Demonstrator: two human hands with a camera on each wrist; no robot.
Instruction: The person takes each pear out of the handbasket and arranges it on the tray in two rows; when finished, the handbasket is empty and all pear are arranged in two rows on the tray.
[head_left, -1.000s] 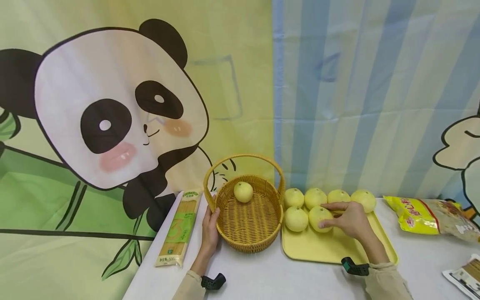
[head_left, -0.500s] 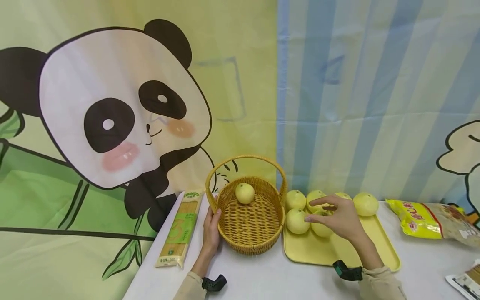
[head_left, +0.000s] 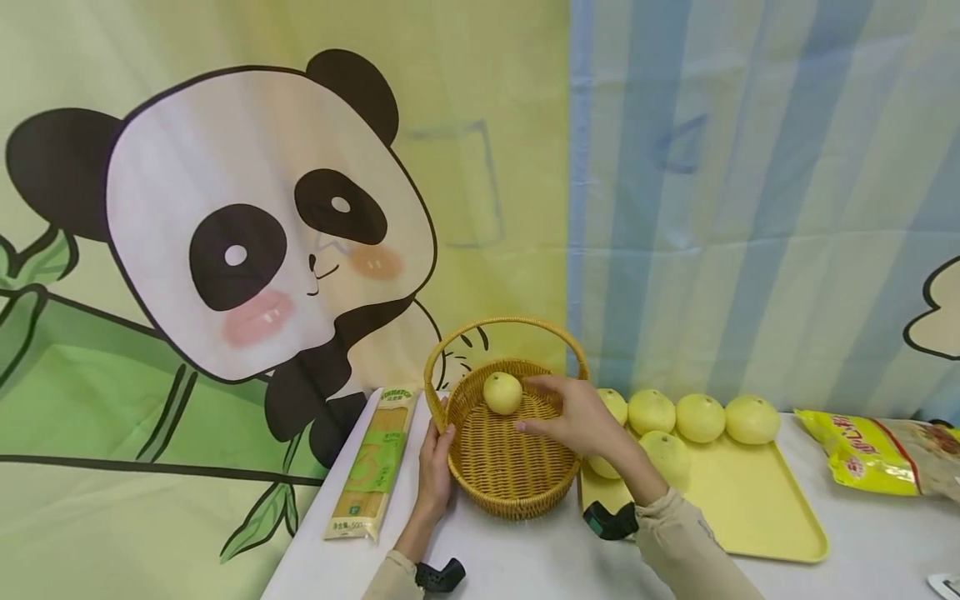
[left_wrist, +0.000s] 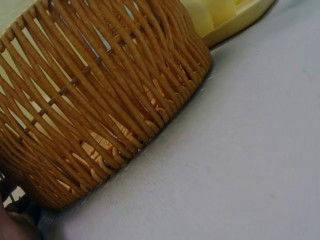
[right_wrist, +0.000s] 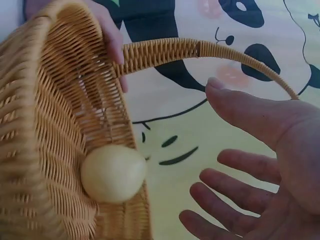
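Observation:
A round wicker basket (head_left: 517,475) with a tall arched handle stands on the table. One pale yellow round fruit (head_left: 502,393) lies inside it, near the back wall. My left hand (head_left: 435,471) grips the basket's left side by the handle's base, thumb at the rim. My right hand (head_left: 573,417) reaches over the basket's right side, thumb and fingers spread and nothing between them. In the right wrist view, its fingers point toward the fruit (right_wrist: 114,173) but stand apart from it. Several similar fruits (head_left: 701,418) sit on a yellow tray (head_left: 757,508); my right arm partly hides some.
Left of the basket lies a packet of noodles (head_left: 372,467). A yellow and clear bag (head_left: 877,454) rests right of the tray. A white packet (head_left: 943,585) shows at the right edge. A panda-printed curtain (head_left: 480,167) hangs behind the table.
My right hand has left the front right fruit on the tray and moved left over the basket. The fruit stays on the tray. My left hand keeps its hold on the basket.

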